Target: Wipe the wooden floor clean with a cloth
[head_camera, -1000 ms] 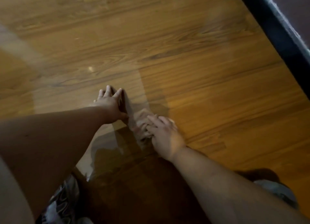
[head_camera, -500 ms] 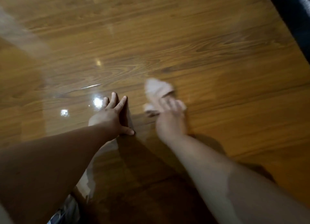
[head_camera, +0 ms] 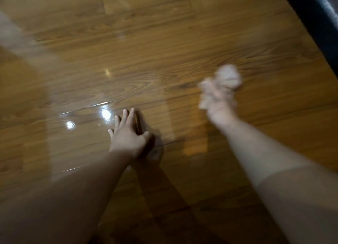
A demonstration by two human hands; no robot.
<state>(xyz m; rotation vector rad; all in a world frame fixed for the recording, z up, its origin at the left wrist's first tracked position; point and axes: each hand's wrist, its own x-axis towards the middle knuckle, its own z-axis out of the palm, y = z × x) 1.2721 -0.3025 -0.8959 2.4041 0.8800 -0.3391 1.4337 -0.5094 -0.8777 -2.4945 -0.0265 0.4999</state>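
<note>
Gripping a pale, bunched cloth (head_camera: 227,75) in the right hand (head_camera: 220,108), with fingers curled round it as far as the motion blur lets on. Bulging out past the fingertips, away from the body, with a smaller fold showing on the thumb side. Impossible to tell whether touching the boards or held just above them. Lying forward and to the right of the left hand (head_camera: 128,137), well apart from it, and so reachable only by the right. Running roughly in line with the right forearm (head_camera: 256,152), long axis aimed up and a little right, toward the dark furniture edge (head_camera: 314,21) in the upper right corner. Pressing the left hand flat on the wooden floor (head_camera: 164,48), fingers straight and close together, thumb spread, most likely bracing body weight. Probably mid-stroke, with plenty of unwiped planks between the two hands to sweep back across. Glossy brown boards, grain running left to right, with bright glare spots (head_camera: 106,114) just left of the left hand and pale reflected bands across the left side. Possibly damp there, so some risk of the bracing palm sliding.
</note>
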